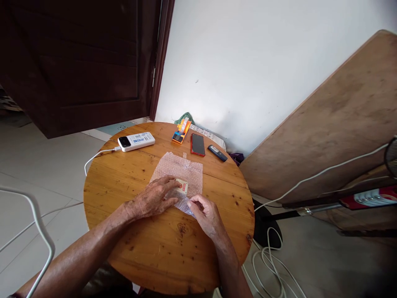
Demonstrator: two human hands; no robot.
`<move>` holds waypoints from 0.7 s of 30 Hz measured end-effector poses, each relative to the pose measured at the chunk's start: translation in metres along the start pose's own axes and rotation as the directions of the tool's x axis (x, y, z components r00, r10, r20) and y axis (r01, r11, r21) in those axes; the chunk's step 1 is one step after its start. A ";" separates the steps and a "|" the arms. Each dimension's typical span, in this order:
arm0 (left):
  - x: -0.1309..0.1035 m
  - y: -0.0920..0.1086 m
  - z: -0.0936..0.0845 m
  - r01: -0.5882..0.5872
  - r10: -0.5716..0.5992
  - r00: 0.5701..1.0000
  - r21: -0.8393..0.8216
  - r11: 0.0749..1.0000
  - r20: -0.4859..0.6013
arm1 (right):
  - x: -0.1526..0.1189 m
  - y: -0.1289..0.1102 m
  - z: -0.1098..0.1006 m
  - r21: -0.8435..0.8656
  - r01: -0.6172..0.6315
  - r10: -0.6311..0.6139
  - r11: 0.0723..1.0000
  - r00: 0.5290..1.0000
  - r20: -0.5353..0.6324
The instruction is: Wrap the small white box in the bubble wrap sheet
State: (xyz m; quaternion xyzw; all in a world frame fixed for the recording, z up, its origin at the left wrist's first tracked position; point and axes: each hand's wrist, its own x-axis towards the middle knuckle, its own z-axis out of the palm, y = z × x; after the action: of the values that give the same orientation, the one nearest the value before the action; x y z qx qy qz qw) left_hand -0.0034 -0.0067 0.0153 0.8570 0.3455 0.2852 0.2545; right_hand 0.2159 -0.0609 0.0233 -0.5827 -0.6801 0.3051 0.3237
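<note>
A sheet of bubble wrap (194, 169) lies on the round wooden table (139, 252), its near edge folded up. On it rests a small cream-coloured box (185, 187) with red and orange print. My left hand (155, 196) is spread flat at the box's left side, fingers apart, with its fingertips touching the box and the wrap. At the near right corner of the wrap, my right hand (204, 211) pinches the folded edge between thumb and fingers.
Along the table's back are a white power bank (139, 141) with a cable, an orange tape dispenser (180, 135), a red-edged phone (197, 145) and a dark blue knife-like tool (217, 152). A white wall stands behind; coiled cable (269, 252) lies on the floor at right.
</note>
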 end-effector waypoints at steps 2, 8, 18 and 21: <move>0.000 0.000 0.001 0.001 -0.001 1.000 0.011 1.000 -0.009 | 0.000 0.000 0.000 0.000 0.001 -0.001 1.000 1.000 -0.001; 0.002 -0.001 0.001 0.001 -0.001 1.000 0.025 1.000 -0.008 | -0.001 0.000 0.001 -0.022 0.014 -0.015 1.000 0.999 -0.033; 0.004 -0.001 0.003 0.009 -0.011 0.997 -0.015 1.000 -0.080 | 0.000 0.004 0.003 0.004 0.034 -0.033 0.999 0.990 -0.139; 0.006 -0.001 0.003 0.034 -0.036 0.995 -0.021 0.999 -0.089 | 0.001 0.003 0.002 0.019 0.033 -0.030 0.999 0.991 -0.129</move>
State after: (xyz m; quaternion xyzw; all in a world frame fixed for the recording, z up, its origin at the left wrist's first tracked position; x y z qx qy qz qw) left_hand 0.0013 -0.0021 0.0143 0.8345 0.3688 0.3222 0.2523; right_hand 0.2156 -0.0592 0.0196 -0.5870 -0.6637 0.2689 0.3776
